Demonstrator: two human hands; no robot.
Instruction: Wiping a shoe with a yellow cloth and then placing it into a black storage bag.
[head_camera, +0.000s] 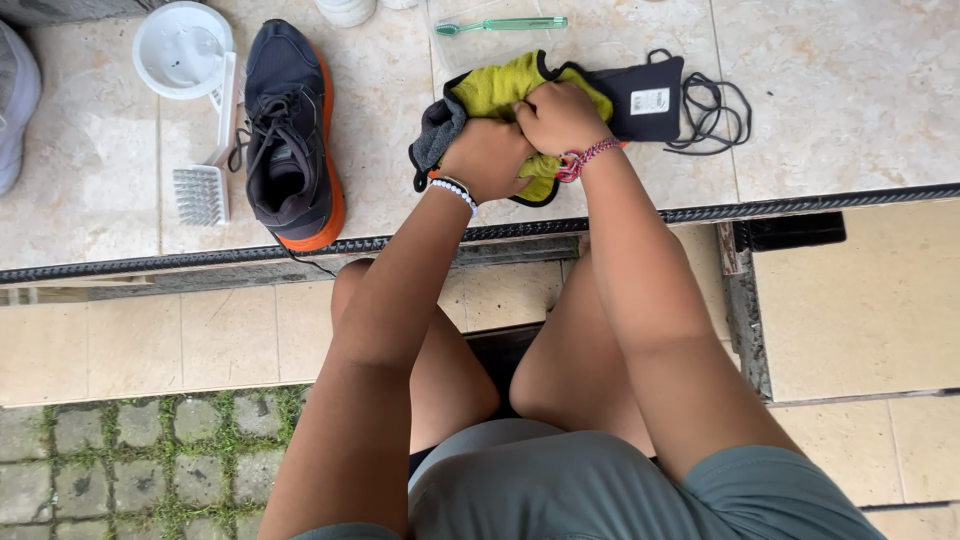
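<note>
Sitting low, I see my grey shorts (600, 490) and bare knees nearest, with mossy cobbles (130, 460) at lower left and smooth cream tiles beyond them. Past my knees a dark ribbed metal strip (800, 205) runs along the near edge of the raised tiled floor (850, 90), pale, glossy and marbled.

Just over that edge, both of my hands are busy. My left hand (487, 160), a white bead bracelet at the wrist, is clenched tight on the soft yellow-green cloth (495, 88), bunching its fuzzy pile against a grey fold. My right hand (560, 117), with a red braided band at the wrist, is closed in a fist on the same cloth, touching my left. The cloth lies crumpled, partly over a flat black shoe insole (650, 100) with a white label, which sits close to the strip. Beside it, a thin black shoelace (715, 110) lies in loose coils.

To my left, well apart, a dark knit running shoe (290, 140) with an orange sole stands, toe near the edge. Just beside it lies a white plastic scrub brush (205, 180), stiff bristles up, and beyond that a round white bowl (182, 48). Farthest, a translucent green toothbrush (500, 25) lies flat. Open tile stretches to my right.
</note>
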